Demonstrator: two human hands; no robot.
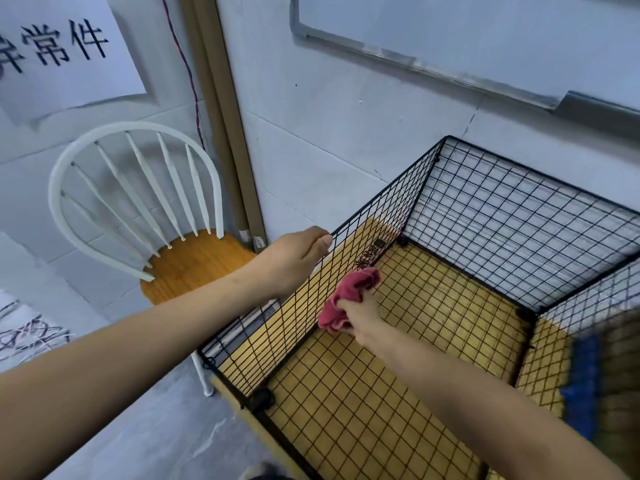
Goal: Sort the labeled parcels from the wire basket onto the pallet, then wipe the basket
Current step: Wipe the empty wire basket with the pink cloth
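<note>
While the left hand (pixel 294 261) curls its fingers over the top edge of the left wall of the black wire-mesh basket (pixel 519 216), the right hand (pixel 360 317) reaches inside and clutches a bunched pinkish-red cloth (pixel 349 292), holding it against the inner face of that same wall. The basket stands on a yellow wooden board (pixel 227 388) close to the pale wall, with a white spindle-back chair with a round wooden seat (pixel 194 265) just beside it on the left.
</note>
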